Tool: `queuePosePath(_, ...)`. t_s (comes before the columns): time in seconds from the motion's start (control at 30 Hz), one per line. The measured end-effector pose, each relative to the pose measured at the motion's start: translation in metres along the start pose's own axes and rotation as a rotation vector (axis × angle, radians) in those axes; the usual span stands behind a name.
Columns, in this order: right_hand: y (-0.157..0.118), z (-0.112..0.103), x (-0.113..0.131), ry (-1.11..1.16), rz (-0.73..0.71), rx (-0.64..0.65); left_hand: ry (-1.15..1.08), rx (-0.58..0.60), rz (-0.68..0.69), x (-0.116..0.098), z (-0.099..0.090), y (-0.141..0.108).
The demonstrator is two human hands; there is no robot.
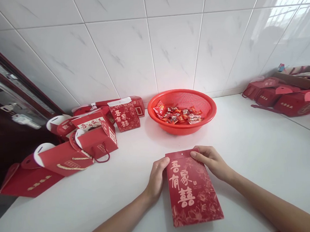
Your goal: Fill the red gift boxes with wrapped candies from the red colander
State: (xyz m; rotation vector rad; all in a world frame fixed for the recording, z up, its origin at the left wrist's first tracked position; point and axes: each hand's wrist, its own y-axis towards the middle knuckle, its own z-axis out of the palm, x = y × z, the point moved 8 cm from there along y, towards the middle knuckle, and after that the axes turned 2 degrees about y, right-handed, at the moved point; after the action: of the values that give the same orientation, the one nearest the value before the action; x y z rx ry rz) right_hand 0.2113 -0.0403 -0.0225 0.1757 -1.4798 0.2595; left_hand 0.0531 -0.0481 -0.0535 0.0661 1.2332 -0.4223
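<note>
Both hands, left (pixel 155 178) and right (pixel 210 160), grip the far end of a red packet (pixel 193 195) from either side, equally near it. Its long axis runs near to far, its body extending toward the near edge of the table (pixel 134 189).

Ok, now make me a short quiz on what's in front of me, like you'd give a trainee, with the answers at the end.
1. True or false: the left hand and the right hand both hold the red printed packet.

2. What lies in the red plastic colander?
a) eggs
b) wrapped sweets
c) spoons

3. On which side of the person do the keys show?

Key: 1 true; 2 b; 3 left.
</note>
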Motion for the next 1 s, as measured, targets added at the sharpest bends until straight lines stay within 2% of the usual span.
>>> queuePosePath(0.27, -0.0007, 0.0016, -0.0008, 0.027, 0.011, 0.015, 0.025, -0.004, -0.054, 0.0003, 0.0050, 0.0010)
queuePosePath(0.77, 0.0019, 0.0013, 0.0034, 0.007, 0.014, 0.097, 0.077, -0.014, -0.012, 0.0032, 0.0005, 0.0019)
queuePosePath(1.0, 0.0014, 0.0040, 0.0024, 0.023, 0.002, 0.113, 0.037, 0.049, -0.025, 0.0036, 0.0045, 0.0016)
